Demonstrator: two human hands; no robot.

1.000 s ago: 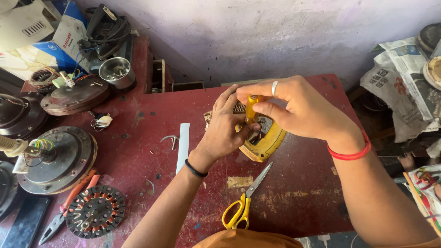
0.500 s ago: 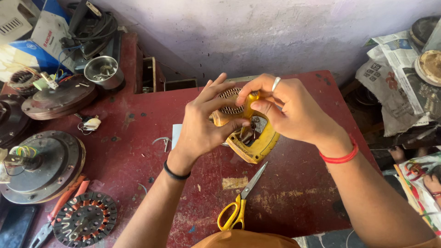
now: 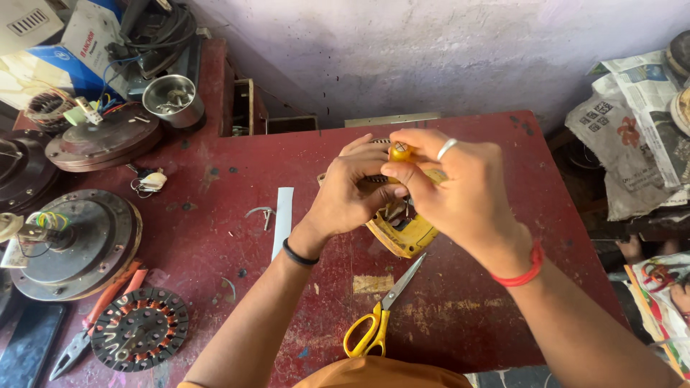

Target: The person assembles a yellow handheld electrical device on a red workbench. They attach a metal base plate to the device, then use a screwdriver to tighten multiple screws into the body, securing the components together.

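Note:
On a dark red table (image 3: 215, 187) my left hand (image 3: 350, 192) steadies a yellow power-tool body (image 3: 404, 233) from its left side, thumb and fingers wrapped round its top. My right hand (image 3: 460, 190), with a ring on one finger and a red band at the wrist, pinches the yellow handle of a screwdriver (image 3: 400, 151) that stands upright over the tool. The tool's upper part and the screwdriver shaft are hidden behind my fingers.
Yellow-handled scissors (image 3: 381, 312) lie just in front of the tool. A white strip (image 3: 283, 219) lies to the left. Further left are fan motor housings (image 3: 75, 244), a wound stator (image 3: 139, 328), orange pliers (image 3: 97, 316) and a steel bowl (image 3: 170, 98). Newspapers (image 3: 632, 122) sit at right.
Both hands have shifted on the yellow tool: my right hand now holds the screwdriver handle upright above it, and my left hand has closed in nearer the tool's top.

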